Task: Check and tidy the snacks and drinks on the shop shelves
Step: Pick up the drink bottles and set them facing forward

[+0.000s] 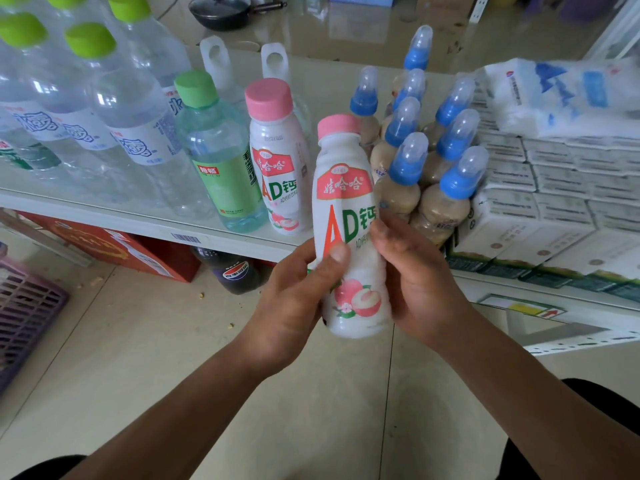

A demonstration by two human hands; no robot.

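Note:
Both my hands hold a white milk-drink bottle with a pink cap and a peach picture, upright in front of the shelf edge. My left hand grips its lower left side, thumb across the label. My right hand wraps the right side. A second bottle of the same drink stands on the white shelf just behind. To its left stands a green-capped bottle with a green label.
Several clear water bottles with lime caps fill the shelf's left. Tan drinks with blue teat caps cluster on the right, beside stacked white cartons and plastic-wrapped packs. Under the shelf sit a red box and a dark cola bottle. A purple crate stands at left.

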